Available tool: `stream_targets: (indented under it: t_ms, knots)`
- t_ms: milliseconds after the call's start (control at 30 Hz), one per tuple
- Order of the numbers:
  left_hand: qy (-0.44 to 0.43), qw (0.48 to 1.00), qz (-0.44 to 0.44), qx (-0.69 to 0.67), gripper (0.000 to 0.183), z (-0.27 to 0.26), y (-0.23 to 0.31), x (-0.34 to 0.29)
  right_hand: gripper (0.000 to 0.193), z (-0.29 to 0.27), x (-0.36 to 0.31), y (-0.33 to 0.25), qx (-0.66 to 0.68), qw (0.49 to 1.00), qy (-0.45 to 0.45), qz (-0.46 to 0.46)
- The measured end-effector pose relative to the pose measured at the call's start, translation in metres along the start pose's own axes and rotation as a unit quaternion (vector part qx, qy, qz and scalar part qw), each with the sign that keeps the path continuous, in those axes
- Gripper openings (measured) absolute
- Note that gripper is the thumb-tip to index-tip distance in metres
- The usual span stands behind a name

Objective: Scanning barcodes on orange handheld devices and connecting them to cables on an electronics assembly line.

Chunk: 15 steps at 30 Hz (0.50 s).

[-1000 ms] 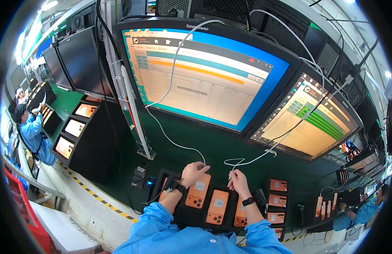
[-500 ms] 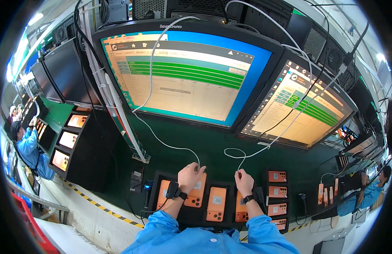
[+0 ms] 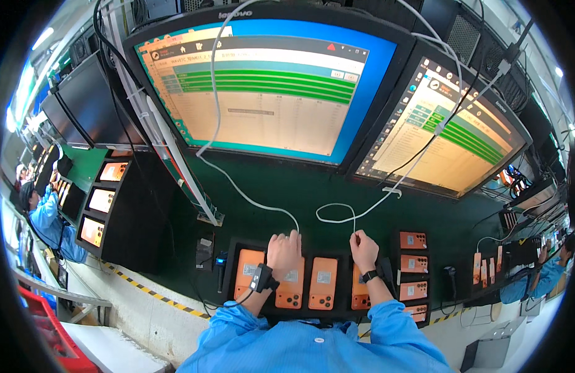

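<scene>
My left hand (image 3: 284, 252) is closed round the end of a white cable (image 3: 257, 204) that hangs down past the large monitor. My right hand (image 3: 364, 250) pinches another white cable (image 3: 337, 204), which makes a loose loop on the table just beyond the fingers. Both plug ends are hidden by my fingers. Under and between my wrists, a black tray (image 3: 307, 261) holds several orange phones lying back up, one of them an orange phone (image 3: 323, 283) with a white label. My left hand is over the upper part of another orange phone (image 3: 292, 287).
A large monitor (image 3: 256, 118) and a smaller monitor (image 3: 443, 133) stand behind the green table. Right of the tray, a black rack (image 3: 399, 255) holds more orange phones. A handheld scanner (image 3: 221, 264) lies at left, beside a black phone stand (image 3: 138, 230). Co-workers sit at both sides.
The view has tilted, so the monitors sit higher in the picture. My left hand has turned, its fingers now pointing away from me around the cable. My right hand still grips its cable.
</scene>
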<state>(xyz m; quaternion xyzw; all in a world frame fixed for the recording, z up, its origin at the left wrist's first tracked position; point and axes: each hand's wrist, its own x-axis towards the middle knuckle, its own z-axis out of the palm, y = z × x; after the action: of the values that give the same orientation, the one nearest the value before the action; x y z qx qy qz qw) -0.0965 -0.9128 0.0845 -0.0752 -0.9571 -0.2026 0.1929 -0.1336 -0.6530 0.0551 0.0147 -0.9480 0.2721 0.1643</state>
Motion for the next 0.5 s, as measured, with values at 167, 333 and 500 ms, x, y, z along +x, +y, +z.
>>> stream_targets:
  t_ms: [167, 333, 500]
  knots:
    - [0.017, 0.999, -0.024, -0.042, 0.023, -0.005, -0.002, 0.010, 0.014, -0.007, -0.002, -0.009, 0.118, 0.991, 0.051, 0.032]
    - [0.010, 0.991, -0.108, -0.082, 0.017, -0.039, -0.046, -0.035, 0.013, -0.048, -0.077, 0.007, 0.240, 0.970, 0.007, 0.037]
    - [0.062, 0.981, -0.184, 0.006, 0.025, -0.090, -0.084, -0.115, 0.009, -0.103, -0.160, 0.055, 0.097, 0.989, 0.000, 0.113]
